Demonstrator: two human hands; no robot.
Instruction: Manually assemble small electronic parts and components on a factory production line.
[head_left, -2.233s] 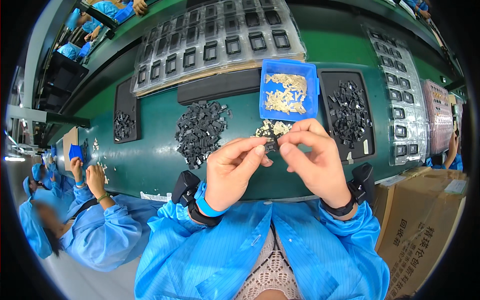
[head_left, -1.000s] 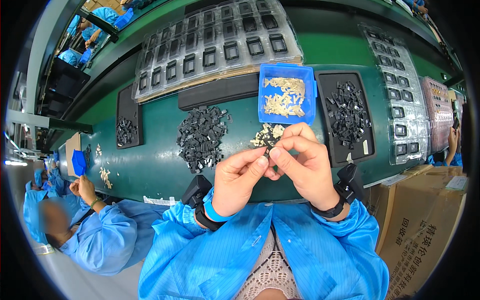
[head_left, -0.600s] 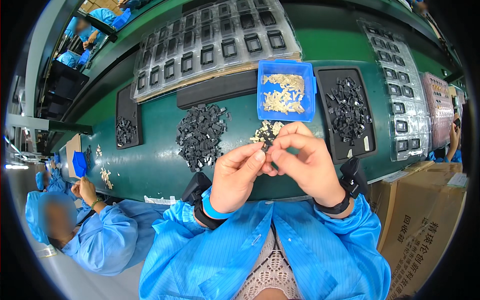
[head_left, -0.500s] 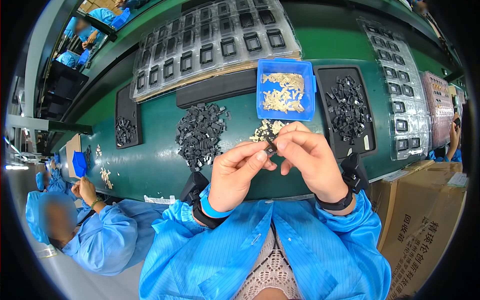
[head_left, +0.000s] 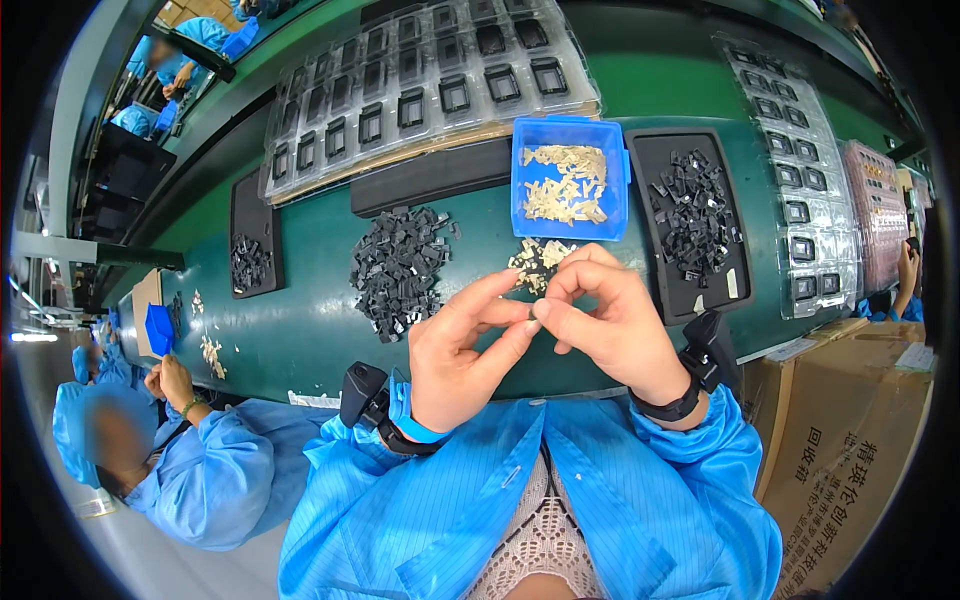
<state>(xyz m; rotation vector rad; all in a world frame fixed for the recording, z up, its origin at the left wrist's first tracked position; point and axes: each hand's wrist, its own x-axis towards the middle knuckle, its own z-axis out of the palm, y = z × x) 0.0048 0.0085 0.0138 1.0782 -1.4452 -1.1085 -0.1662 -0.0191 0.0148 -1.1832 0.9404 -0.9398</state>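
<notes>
My left hand [head_left: 462, 352] and my right hand [head_left: 612, 318] meet over the near part of the bench. The right thumb and forefinger are pinched together, and the left thumb and a finger close in against them. A dark speck shows between the fingertips; the rest of whatever they hold is hidden. Just beyond my fingers lies a small heap of black pieces with cream-coloured slips [head_left: 543, 262]. Behind it stands a blue bin [head_left: 621, 190] holding many cream slips. To the left is a large pile of small black plastic parts [head_left: 400, 268].
At right, a black tray [head_left: 712, 290] holds more black parts; another black tray [head_left: 242, 205] stands at left. Clear blister trays [head_left: 430, 110] with black frames fill the back, and another blister tray [head_left: 800, 190] is far right. A cardboard box [head_left: 830, 430] and a co-worker [head_left: 215, 475] flank me.
The small black piece seen at my fingertips is now nearly hidden. My left forefinger has lifted away and the left wrist has shifted slightly left; the right hand stays nearly in place.
</notes>
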